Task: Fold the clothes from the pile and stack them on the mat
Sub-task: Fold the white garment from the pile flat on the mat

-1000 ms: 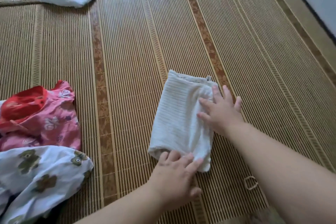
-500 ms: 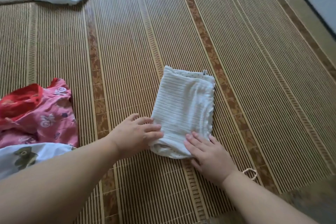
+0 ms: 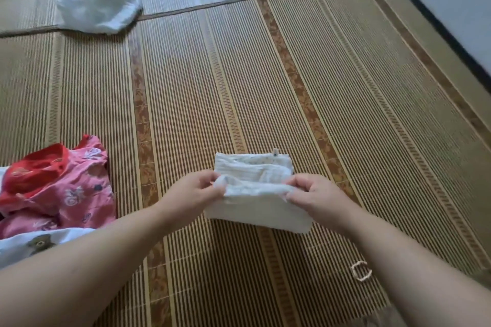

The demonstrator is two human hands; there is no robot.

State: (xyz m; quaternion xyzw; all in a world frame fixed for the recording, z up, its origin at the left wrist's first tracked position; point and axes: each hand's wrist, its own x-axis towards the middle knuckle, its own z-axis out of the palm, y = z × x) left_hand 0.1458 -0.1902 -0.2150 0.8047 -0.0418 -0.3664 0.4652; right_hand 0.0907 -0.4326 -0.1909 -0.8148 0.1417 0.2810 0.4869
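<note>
The left hand (image 3: 198,190) and the right hand (image 3: 312,194) each pinch one end of the near edge of the white cloth (image 3: 255,180), fingers curled round the fabric, lifting that edge over the far part, which lies flat on the mat (image 3: 345,114). To the left sits the pile (image 3: 55,188), a pink and red flowered garment above a white printed one; a crumpled white garment (image 3: 98,1) lies far back on the left; a small hair tie (image 3: 361,275) rests on the mat beside the right forearm.

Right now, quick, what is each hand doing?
Left hand: closed, pinching the left corner of the white garment.
Right hand: closed, pinching the garment's right corner.
</note>
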